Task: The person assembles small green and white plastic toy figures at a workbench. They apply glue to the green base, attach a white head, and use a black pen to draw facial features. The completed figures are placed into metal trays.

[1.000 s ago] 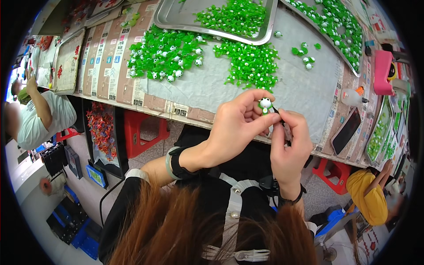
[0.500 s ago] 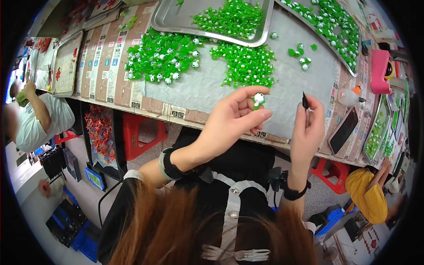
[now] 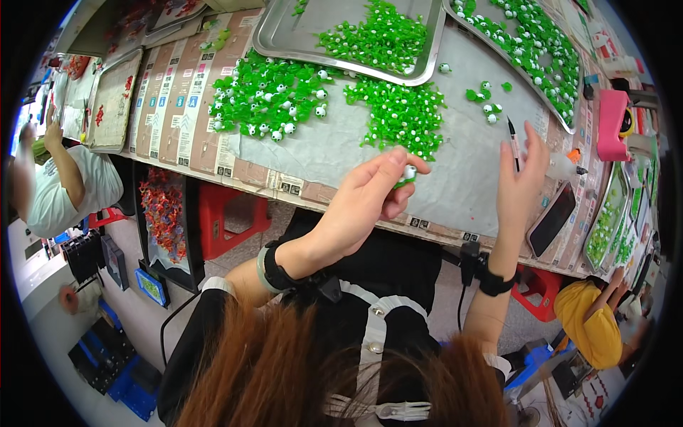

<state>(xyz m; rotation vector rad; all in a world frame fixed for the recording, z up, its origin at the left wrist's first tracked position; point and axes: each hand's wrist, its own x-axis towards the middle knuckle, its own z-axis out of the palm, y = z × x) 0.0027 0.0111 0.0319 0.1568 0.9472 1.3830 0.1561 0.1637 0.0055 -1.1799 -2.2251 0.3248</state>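
Observation:
My left hand (image 3: 361, 203) pinches a small green figure with a white, eyeball-like head (image 3: 409, 173) between thumb and fingers, just above the table covering. Part of the figure is hidden by the fingers. Slim and dark-tipped, a pen or fine brush (image 3: 514, 140) points up and away in my right hand (image 3: 524, 181), with the fingers loosely round it. Ahead of the left hand lies a pile of small green pieces with white dots (image 3: 405, 114). To its left is a heap of green figures with white heads (image 3: 267, 96).
A metal tray (image 3: 341, 65) of green pieces stands at the back. Another tray (image 3: 523, 75) with white-headed figures sits at the right, near several loose figures (image 3: 491, 110). A phone (image 3: 552, 219), a bottle (image 3: 560, 167) and a pink tape dispenser (image 3: 612, 124) lie farther right. Co-workers sit on both sides.
My right hand has moved right and turned, carrying the pen or brush away from the left hand. The left hand has lowered slightly and turned the figure, its thumb now on top.

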